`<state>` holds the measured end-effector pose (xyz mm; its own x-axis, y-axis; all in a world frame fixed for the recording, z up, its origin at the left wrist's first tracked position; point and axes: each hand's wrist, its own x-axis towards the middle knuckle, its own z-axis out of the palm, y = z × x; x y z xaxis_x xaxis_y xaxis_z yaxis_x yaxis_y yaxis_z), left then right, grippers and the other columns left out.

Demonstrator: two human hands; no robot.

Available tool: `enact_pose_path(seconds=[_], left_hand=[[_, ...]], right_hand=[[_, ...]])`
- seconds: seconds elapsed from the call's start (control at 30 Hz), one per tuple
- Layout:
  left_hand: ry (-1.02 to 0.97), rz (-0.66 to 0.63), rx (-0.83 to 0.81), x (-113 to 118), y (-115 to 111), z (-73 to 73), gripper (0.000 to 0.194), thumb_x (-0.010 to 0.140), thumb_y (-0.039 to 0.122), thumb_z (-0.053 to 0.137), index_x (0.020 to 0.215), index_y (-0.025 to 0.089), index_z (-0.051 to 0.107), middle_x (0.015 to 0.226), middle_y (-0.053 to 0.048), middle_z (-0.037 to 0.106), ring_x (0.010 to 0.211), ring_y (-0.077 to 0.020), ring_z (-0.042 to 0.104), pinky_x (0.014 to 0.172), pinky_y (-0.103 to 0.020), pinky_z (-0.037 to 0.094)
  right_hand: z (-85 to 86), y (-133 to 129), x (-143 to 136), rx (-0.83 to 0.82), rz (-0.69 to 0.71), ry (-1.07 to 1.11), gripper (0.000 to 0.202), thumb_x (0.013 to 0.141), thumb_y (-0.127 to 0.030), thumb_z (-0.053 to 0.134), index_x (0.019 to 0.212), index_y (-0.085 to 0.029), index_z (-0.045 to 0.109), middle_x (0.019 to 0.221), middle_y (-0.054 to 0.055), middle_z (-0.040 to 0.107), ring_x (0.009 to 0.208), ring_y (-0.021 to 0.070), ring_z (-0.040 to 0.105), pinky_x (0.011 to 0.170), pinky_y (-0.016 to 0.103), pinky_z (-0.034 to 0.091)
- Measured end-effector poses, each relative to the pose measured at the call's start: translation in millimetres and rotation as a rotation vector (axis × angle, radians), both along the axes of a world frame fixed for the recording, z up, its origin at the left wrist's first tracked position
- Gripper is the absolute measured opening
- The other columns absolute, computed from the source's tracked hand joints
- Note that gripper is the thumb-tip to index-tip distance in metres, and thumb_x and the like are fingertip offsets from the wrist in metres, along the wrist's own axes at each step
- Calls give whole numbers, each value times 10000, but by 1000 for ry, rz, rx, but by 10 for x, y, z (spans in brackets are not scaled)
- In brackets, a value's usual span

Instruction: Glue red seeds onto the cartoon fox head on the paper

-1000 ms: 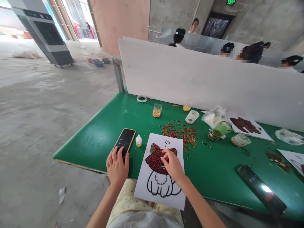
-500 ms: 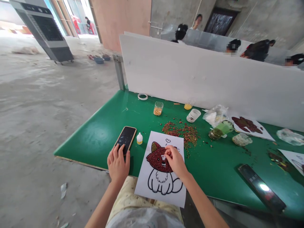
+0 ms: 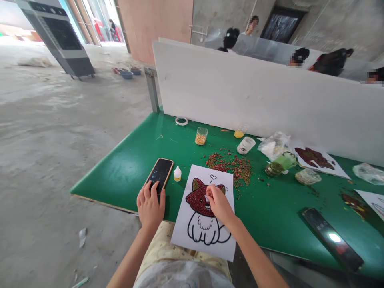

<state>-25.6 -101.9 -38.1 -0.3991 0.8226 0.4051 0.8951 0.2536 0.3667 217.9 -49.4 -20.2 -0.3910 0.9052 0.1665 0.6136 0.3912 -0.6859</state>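
My left hand (image 3: 151,206) lies with its fingers spread, fingertips on the lower part of a smartphone (image 3: 162,171) with a light-coloured case. Over a sheet of paper (image 3: 182,230) with a printed cartoon animal, my right hand (image 3: 220,205) is closed in a pinch near the face; whatever sits between the fingertips is hidden. Dark red beans or seeds cover the animal's head (image 3: 196,201), and greenish ones fill part of the ears. Its body is bare white with black outlines. Between phone and paper stands a small white glue bottle (image 3: 177,174).
Loose red and green seeds (image 3: 241,169) lie beyond the paper. Behind them are a cup of yellow kernels (image 3: 201,137), a tape roll (image 3: 181,121), and a clear cup (image 3: 246,145). To the right are a green-tinted jar (image 3: 280,163) and a dark device with a light (image 3: 331,238). A white partition (image 3: 240,88) borders the table.
My right hand has shifted slightly across the animal's face, uncovering its right ear. My left hand stays on the phone. The whole view has moved a little.
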Motion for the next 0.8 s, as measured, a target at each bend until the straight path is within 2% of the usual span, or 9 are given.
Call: enact_pose_path(seconds=[0.8], left_hand=[[6,10,-3,12,-3,6,410,918,357,383,1251,147,500,1349,-141,434,1265,-287,352,1053,-429,261]], right_hand=[[-11,56,-5,12,90,-96,172,794,-51,362,823,-219,385,806,30,483,779,188,465,699,311,385]])
